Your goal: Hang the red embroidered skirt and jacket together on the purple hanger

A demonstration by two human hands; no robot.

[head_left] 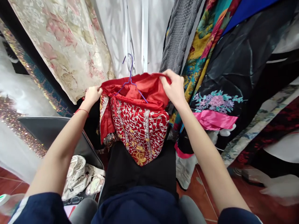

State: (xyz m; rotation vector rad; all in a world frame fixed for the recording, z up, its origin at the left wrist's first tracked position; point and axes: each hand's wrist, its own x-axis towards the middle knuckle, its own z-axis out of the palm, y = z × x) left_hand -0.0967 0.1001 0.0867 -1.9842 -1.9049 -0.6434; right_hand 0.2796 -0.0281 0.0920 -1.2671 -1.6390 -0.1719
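Observation:
A red embroidered skirt (137,130), patterned in silver and gold with a pointed lower panel, is stretched out above my lap. My left hand (92,95) pinches its red waistband at the left end. At the right end, my right hand (173,87) grips the same band between thumb and fingers. A purple wire hanger (130,71) sits at the waist opening, its hook pointing up and its lower bar lying over the red lining. Part of the hanger is hidden by the cloth. A sequined edge shows at the skirt's lower left.
Clothes hang all around: a cream floral garment (77,46), a grey knit (183,34) and a black embroidered garment (224,74). To the left, a dark chair (56,127) carries a white dotted bag (80,177). A clear bottle (11,203) stands at the lower left.

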